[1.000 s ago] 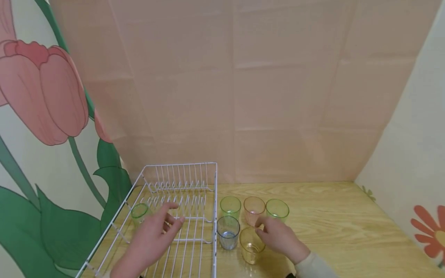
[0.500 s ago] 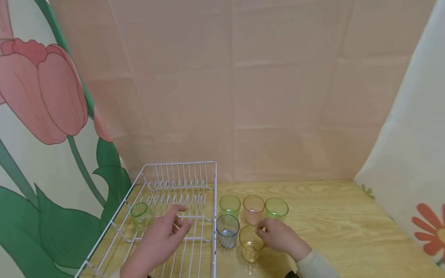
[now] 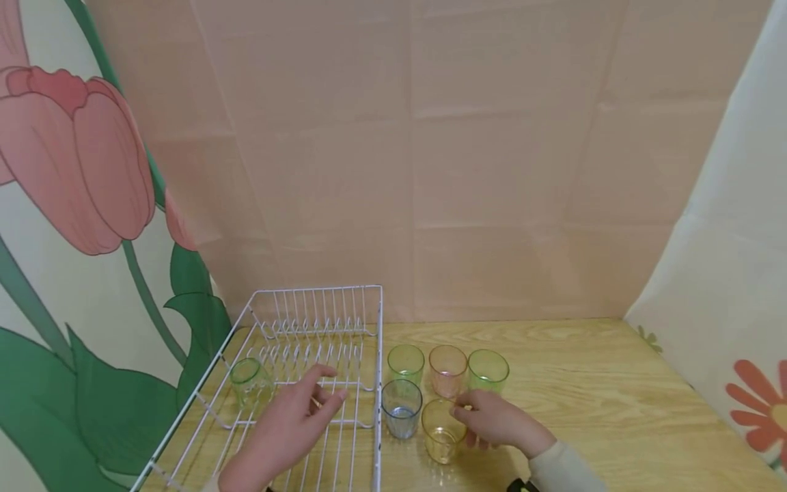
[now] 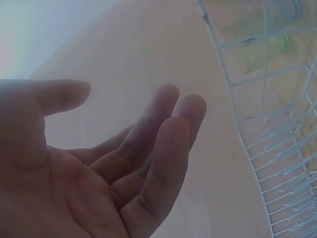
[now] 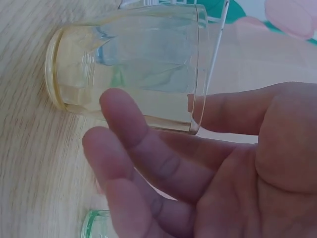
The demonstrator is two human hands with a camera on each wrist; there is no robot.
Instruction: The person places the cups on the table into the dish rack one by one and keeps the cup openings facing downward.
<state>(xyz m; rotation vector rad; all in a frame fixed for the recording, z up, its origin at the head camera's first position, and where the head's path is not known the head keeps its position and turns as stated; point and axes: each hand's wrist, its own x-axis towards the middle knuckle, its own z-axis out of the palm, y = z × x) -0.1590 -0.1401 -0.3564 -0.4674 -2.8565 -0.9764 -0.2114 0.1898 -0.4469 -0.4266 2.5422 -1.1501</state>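
Green glass (image 3: 253, 391): in white rack (image 3: 379, 355), far L.
L hand (image 3: 292, 424): over rack, fingers loosely curved, thumb apart, holds nothing.
Blue glass (image 3: 402, 418): btwn rack & yellow glass (image 3: 440, 441).
Yellow glass: upright on surface (image 3: 572, 393), axis vert., just L of R hand (image 3: 498, 420), the nearer one.
R hand: thumb at rim, other fingers curved by R side; can't tell if clamped.

The yellow tumbler (image 3: 441, 443) looks glossy, the table (image 3: 572, 389) wood-grained, the rack (image 3: 379, 355) painted metal.
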